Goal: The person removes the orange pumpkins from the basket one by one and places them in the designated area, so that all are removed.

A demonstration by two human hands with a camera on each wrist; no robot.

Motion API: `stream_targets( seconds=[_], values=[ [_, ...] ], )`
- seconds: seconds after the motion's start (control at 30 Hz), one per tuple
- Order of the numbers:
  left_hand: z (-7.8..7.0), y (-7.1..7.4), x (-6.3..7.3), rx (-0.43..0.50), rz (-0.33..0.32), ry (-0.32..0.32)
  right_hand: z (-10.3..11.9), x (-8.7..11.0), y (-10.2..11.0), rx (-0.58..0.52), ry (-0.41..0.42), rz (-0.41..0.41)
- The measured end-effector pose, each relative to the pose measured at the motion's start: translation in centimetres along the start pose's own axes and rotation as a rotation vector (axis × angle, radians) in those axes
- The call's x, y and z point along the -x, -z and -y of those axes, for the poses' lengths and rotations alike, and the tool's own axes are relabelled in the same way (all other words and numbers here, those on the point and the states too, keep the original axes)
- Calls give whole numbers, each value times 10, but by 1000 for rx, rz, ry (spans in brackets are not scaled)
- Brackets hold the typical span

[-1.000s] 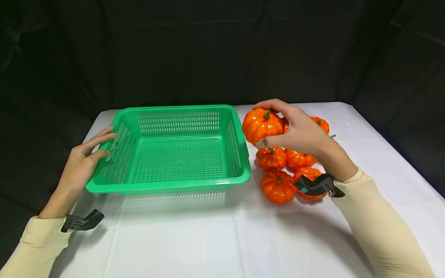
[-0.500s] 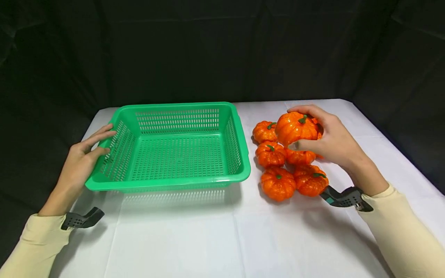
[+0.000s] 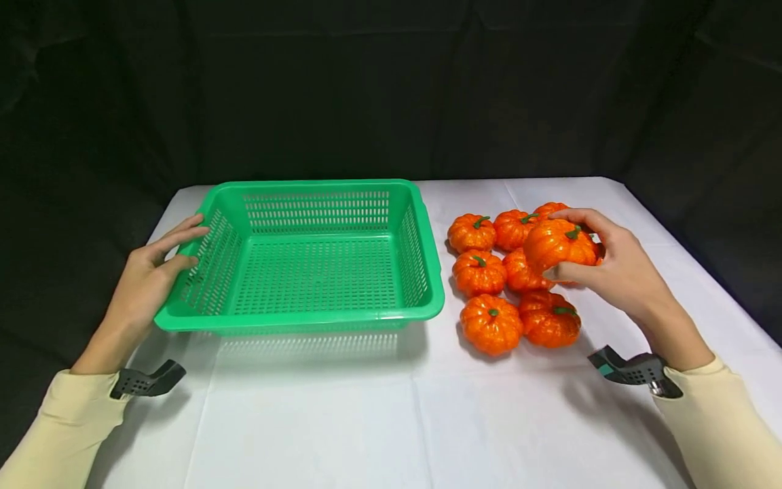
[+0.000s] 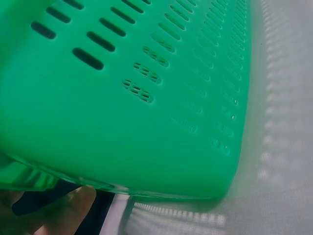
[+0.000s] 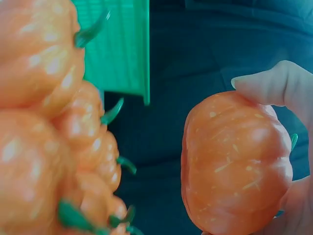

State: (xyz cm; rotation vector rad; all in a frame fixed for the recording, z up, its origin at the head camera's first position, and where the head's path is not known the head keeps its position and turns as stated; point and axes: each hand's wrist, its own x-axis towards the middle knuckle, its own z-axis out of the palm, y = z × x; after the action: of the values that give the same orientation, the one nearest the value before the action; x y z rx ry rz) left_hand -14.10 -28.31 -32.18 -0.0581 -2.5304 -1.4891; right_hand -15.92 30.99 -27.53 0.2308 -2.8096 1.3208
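Note:
In the head view my right hand holds a small orange pumpkin with a green stem, thumb on its near side and fingers on its far side. The right wrist view shows this pumpkin apart from the others, tilted with its stem toward the palm. Several similar pumpkins sit grouped on the table, partly hidden behind the held one. My left hand rests on the left rim of a green perforated plastic basket, fairly straight fingers laid over the edge. A fingertip touches the rim in the left wrist view.
A white cloth covers the table. Black curtain hangs behind and along both sides. The basket's right wall stands just left of the pumpkin group. Both wrists carry a black camera mount.
My right hand has moved right and slightly nearer with the pumpkin, from beside the basket to over the group's right side, uncovering more pumpkins. My left hand stays on the rim.

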Motion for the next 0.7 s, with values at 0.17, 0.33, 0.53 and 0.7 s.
stream_targets(
  seconds=[0.17,0.33,0.53,0.7],
  values=[
    [-2,0,-2,-10,-1,-7,-21,10,7,41,-44,-37],
    [-1,1,-1,-8,-7,-2,-36,14,13,82,-102,-44],
    [1,0,-1,-13,-3,-7,-53,20,20,144,-147,-63],
    [2,-1,1,-13,-1,-20,-62,23,26,196,-186,-25]
  ],
)
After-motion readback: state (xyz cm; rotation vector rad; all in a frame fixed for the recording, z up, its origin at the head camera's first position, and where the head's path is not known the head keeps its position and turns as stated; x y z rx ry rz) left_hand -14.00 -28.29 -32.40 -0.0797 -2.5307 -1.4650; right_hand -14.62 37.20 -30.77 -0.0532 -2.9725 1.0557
